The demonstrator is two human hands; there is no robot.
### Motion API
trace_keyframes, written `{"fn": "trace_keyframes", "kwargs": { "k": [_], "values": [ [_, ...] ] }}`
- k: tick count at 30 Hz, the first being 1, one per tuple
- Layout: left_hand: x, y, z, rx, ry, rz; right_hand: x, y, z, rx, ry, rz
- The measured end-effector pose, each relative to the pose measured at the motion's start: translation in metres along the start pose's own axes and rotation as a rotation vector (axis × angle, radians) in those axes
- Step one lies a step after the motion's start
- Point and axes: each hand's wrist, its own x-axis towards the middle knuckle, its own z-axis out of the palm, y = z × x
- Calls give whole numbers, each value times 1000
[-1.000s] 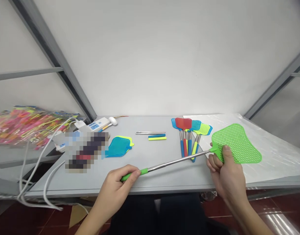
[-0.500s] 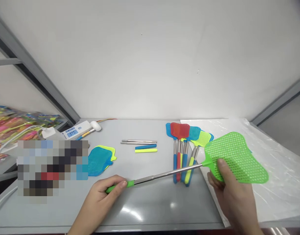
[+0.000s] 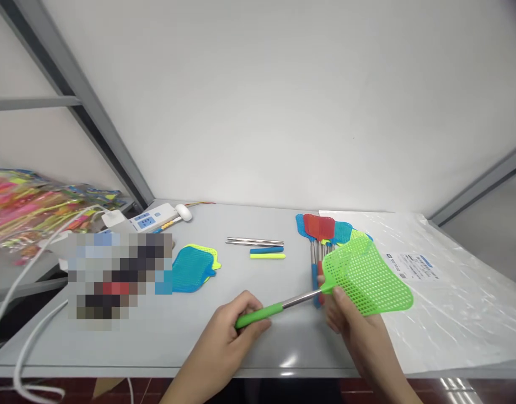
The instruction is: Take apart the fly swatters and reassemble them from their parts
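A green fly swatter (image 3: 367,275) with a mesh head, short metal rod and green grip lies across both hands above the table. My left hand (image 3: 232,336) is wrapped round the end of its green grip. Pinching the neck at the base of the mesh head is my right hand (image 3: 352,320). Behind the green head lies a row of fly swatters in blue, red and yellow, among them a red swatter (image 3: 319,226); their handles are partly hidden. Left of the row are metal rods (image 3: 254,242), a blue grip (image 3: 266,250) and a yellow grip (image 3: 268,256).
A blue swatter head (image 3: 193,269) overlaps a yellow one on the left of the table. A power strip (image 3: 150,220) and white cables stand beyond, near a blurred patch. White plastic sheeting (image 3: 447,314) covers the right side. Bagged colourful items (image 3: 42,202) fill a shelf at far left.
The swatter's metal rod has become much shorter, and my hands have drawn closer together. The camera view has shifted, showing a printed label on the sheeting.
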Motion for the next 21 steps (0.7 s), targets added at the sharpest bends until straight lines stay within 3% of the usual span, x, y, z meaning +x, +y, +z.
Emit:
{"fn": "trace_keyframes", "kwargs": {
  "k": [4, 8, 13, 15, 21],
  "values": [
    [1, 12, 10, -97, -81, 103, -22, -2, 29, -380, -175, -133],
    [-1, 23, 35, -108, -83, 183, -38, -4, 41, -422, -86, -144],
    [1, 40, 59, 29, -273, 322, -34, -14, 12, -447, 112, -133],
    [11, 46, 69, 104, -292, 380, -23, -19, -4, -536, 154, -129],
    [56, 51, 105, 507, -44, 441, 30, -26, -36, -901, 212, -62]
  ]
}}
